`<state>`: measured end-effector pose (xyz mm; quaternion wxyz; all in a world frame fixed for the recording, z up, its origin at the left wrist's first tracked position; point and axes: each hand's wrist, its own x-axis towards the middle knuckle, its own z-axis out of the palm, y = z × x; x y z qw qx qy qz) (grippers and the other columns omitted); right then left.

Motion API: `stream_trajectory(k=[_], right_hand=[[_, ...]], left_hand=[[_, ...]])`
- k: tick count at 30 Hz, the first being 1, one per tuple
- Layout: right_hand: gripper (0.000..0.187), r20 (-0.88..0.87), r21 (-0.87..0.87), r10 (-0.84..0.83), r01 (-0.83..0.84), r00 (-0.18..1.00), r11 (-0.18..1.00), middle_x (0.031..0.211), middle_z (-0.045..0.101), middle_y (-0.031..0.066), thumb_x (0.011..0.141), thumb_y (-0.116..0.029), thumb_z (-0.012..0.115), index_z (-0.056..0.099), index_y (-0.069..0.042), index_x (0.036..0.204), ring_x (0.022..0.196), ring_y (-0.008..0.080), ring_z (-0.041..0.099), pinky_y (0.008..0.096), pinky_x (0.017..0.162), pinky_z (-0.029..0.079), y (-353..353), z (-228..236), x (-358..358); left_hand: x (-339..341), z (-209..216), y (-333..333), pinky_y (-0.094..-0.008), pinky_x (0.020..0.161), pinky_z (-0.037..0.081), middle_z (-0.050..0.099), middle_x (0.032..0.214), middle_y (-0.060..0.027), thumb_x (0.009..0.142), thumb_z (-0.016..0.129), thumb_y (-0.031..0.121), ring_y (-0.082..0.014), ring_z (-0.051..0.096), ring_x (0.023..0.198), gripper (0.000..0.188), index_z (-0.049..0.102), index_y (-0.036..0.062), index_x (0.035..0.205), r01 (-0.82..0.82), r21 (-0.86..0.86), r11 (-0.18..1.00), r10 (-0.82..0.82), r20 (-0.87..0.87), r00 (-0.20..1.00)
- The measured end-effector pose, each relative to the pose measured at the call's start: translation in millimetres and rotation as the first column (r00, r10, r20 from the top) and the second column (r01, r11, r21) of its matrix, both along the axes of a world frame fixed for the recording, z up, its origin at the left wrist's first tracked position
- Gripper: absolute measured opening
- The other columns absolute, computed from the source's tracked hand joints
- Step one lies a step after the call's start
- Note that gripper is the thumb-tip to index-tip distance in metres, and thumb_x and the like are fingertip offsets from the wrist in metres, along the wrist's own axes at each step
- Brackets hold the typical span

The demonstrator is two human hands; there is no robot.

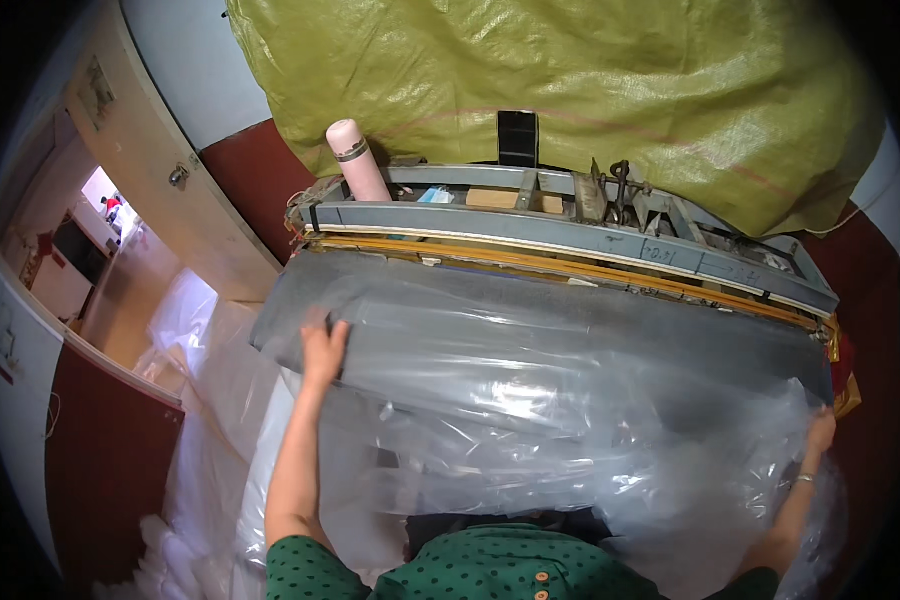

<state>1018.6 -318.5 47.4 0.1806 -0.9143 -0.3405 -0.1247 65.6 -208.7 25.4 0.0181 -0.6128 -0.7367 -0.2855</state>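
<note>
A long grey workbench [570,235] built of metal rails runs across the middle, bending with the lens; a yellow strip [590,270] edges its near side; a broad clear plastic sheet [530,390] lies over the near part of the top and spills off the front edge in crumpled folds; a pink flask [358,160] stands upright at the bench's far left end; scissors [620,185] rest among the rails toward the right; a small black block [517,138] stands behind the rails near the middle.
</note>
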Motion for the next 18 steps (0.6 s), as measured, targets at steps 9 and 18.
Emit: stream_trajectory(k=[9, 18], right_hand=[[0.032, 0.162, 0.034, -0.041, 0.036, 0.986, 0.999, 0.091, 0.06, 0.0235, 0.093, -0.027, 0.034, 0.052, -0.001, 0.094, 0.088, 0.0424, 0.054, 0.0493, 0.07, 0.041, 20.4, -23.4, 23.9], [0.034, 0.184, -0.026, -0.146, 0.154, 0.972, 0.988, 0.087, 0.061, 0.022, 0.09, -0.034, 0.039, 0.056, -0.005, 0.091, 0.085, 0.0362, 0.059, 0.048, 0.072, 0.045, 4.8, -26.9, 40.6]], left_hand=[[-47.8, 65.5, 19.3, -0.0566, 0.102, 0.016, 0.027, 0.143, -0.0067, 0.085, 0.049, 0.048, -0.0274, 0.021, 0.133, 0.06, 0.034, 0.0178, 0.135, -0.206, -0.424, 0.882, 0.193, -0.075, 0.978], [134.5, 112.5, -52.9, -0.0306, 0.085, 0.044, 0.059, 0.104, -0.017, 0.09, 0.048, 0.028, -0.0218, 0.056, 0.099, 0.035, 0.053, -0.0011, 0.109, 0.511, 0.254, 0.821, -0.44, 0.852, 0.284]])
